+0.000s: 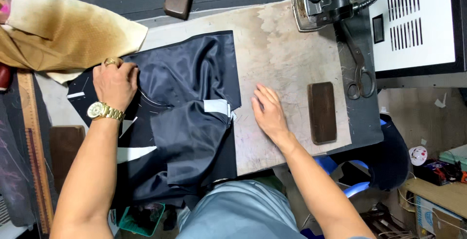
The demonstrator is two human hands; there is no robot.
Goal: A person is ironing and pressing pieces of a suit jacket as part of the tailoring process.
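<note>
Head view: dark lined garment panel [185, 117] is pressed flat on the desk [287, 59] by the left hand [115, 83]; right hand [268, 113], open and empty, rests beside it. Smoothing is best done evenly outward.

The left hand [116, 84], with a gold ring and watch, presses flat on a dark navy garment piece [187, 117] with shiny lining, spread over the worn bench [287, 54]. The right hand [269, 112] lies palm down on the bare bench just beside the cloth's edge. A wooden block [322, 112] sits near it, scissors [360, 76] and a steam iron [318, 0] beyond. Tan fabric [63, 35] lies at the far left.
</note>
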